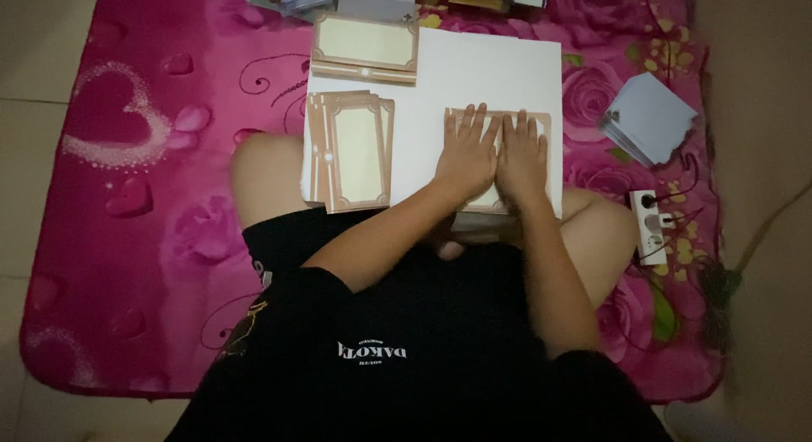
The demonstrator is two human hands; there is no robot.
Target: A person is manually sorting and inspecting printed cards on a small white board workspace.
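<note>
Pink floral mat (144,197) under a white board (474,78). Both hands, left (465,154) and right (522,159), press flat, side by side, on one brown card (541,120). Finished-looking cards lie left (351,150) and far (364,49); grey sheets (650,116) wait right.

Support surface: a pink floral mattress (152,239) on a pale tiled floor (34,70). Directly on it: a grey-blue stack of paper cards (650,118) at 2 o'clock and a white power strip (650,228) at 3 o'clock.
</note>
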